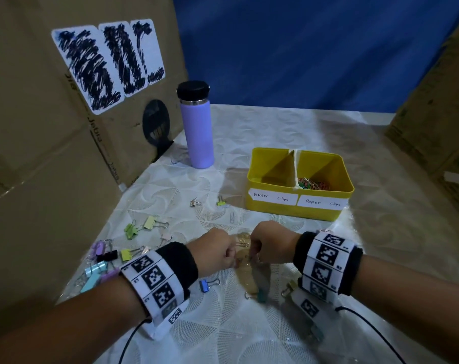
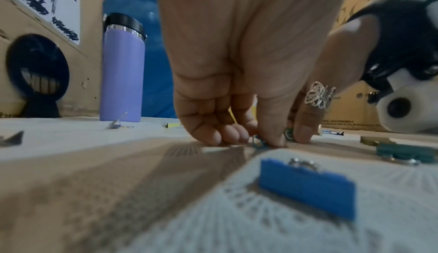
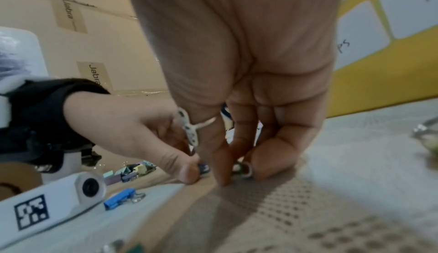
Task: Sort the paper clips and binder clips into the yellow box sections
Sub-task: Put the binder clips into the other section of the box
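Both hands down on the table, fingertips together: left hand [image 1: 218, 252] pinches a small blue clip [image 2: 258, 142], right hand [image 1: 269, 245] pinches a green one [image 3: 241, 168] just beside it. Box [image 1: 299, 208] well apart; paper clips in its right section, left looks empty. Risk: flat clips slip on lift, or hands collide.

What is pinched under the left hand [image 1: 215, 251] and right hand [image 1: 269, 245] is hidden from the head view by the curled fingers. In the wrist views only small blurred blue and green bits are seen at the fingertips [image 2: 272, 140]; their kind cannot be told. The blue binder clip [image 2: 308, 187] is blurred. The floor of the yellow box [image 1: 299, 208] under "Binder Clips" is hidden by its front wall.
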`<state>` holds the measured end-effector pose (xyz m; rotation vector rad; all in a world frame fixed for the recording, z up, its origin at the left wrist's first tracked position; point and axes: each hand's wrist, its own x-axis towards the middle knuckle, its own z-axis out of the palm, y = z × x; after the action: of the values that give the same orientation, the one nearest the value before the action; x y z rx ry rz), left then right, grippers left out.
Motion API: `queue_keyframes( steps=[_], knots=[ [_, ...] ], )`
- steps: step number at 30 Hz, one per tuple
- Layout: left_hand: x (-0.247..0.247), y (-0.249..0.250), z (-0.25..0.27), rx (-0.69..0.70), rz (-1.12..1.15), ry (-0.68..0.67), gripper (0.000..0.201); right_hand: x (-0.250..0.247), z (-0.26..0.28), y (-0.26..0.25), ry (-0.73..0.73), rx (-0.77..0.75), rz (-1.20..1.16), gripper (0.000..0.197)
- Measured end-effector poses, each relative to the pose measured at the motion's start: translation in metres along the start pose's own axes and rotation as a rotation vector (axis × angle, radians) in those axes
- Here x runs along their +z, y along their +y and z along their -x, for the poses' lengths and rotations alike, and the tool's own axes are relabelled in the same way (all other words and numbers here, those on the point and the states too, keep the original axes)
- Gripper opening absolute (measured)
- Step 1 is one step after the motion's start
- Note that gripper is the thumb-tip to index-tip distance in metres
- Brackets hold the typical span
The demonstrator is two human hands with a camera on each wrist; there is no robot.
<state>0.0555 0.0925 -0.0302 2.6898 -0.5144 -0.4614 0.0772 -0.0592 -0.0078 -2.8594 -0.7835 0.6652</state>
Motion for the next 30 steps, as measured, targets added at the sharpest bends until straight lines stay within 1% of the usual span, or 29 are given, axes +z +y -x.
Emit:
queue_keyframes(
  steps=[1,2,4,5,6,7,8,10,12,15,17,18,20,22,24,25,26,28,30],
  knots=[
    [-0.001,-0.003,0.0,0.019,0.021,0.019,0.026,-0.002,0.0,0.001,0.039,-0.003,-0.006,0.025],
    [-0.002,-0.005,0.001,0.036,0.058,0.031,0.032,-0.004,-0.001,0.001,0.07,-0.008,-0.013,0.024],
    [-0.007,-0.011,0.001,0.025,0.134,0.057,0.028,-0.008,-0.004,0.0,0.115,-0.023,-0.036,0.025],
    [-0.01,-0.016,0.0,-0.002,0.197,0.081,0.025,-0.009,-0.007,-0.001,0.123,-0.032,-0.046,0.027],
    [-0.014,-0.022,-0.002,-0.042,0.294,0.111,0.023,-0.01,-0.01,-0.003,0.119,-0.044,-0.049,0.028],
    [-0.018,-0.03,-0.003,-0.101,0.437,0.131,0.019,-0.009,-0.013,-0.005,0.104,-0.057,-0.041,0.029],
    [-0.023,-0.036,-0.005,-0.151,0.597,0.131,0.014,-0.008,-0.016,-0.008,0.082,-0.067,-0.021,0.028],
    [-0.033,-0.044,-0.013,-0.25,0.845,0.066,0.019,-0.006,-0.021,-0.013,0.037,-0.083,0.037,0.027],
    [-0.042,-0.045,-0.024,-0.327,0.983,0.052,0.02,-0.002,-0.022,-0.016,0.021,-0.106,0.108,0.027],
    [-0.048,-0.044,-0.044,-0.396,1.242,0.041,0.028,0.002,-0.02,-0.015,0.039,-0.158,0.186,0.025],
    [-0.047,-0.04,-0.055,-0.431,1.296,0.01,0.03,0.003,-0.017,-0.013,0.051,-0.182,0.213,0.024],
    [-0.046,-0.037,-0.06,-0.455,1.273,-0.003,0.029,0.002,-0.017,-0.012,0.059,-0.187,0.205,0.024],
    [-0.046,-0.03,-0.068,-0.493,1.095,0.0,0.025,0.0,-0.015,-0.012,0.061,-0.184,0.166,0.024],
    [-0.045,-0.022,-0.073,-0.449,0.782,0.004,0.025,0.0,-0.014,-0.014,0.048,-0.166,0.149,0.025],
    [-0.041,-0.014,-0.078,-0.356,0.356,0.002,0.025,0.002,-0.013,-0.014,0.029,-0.143,0.15,0.025],
    [-0.039,-0.011,-0.08,-0.33,0.19,0.014,0.026,0.004,-0.012,-0.015,0.02,-0.136,0.167,0.024],
    [-0.036,-0.008,-0.081,-0.338,0.082,0.035,0.032,0.005,-0.011,-0.015,0.017,-0.132,0.185,0.022],
    [-0.032,-0.009,-0.084,-0.356,-0.062,0.067,0.043,0.006,-0.009,-0.013,0.02,-0.143,0.2,0.018],
    [-0.029,-0.012,-0.086,-0.36,-0.142,0.085,0.046,0.004,-0.008,-0.007,0.003,-0.144,0.205,0.019]
  ],
)
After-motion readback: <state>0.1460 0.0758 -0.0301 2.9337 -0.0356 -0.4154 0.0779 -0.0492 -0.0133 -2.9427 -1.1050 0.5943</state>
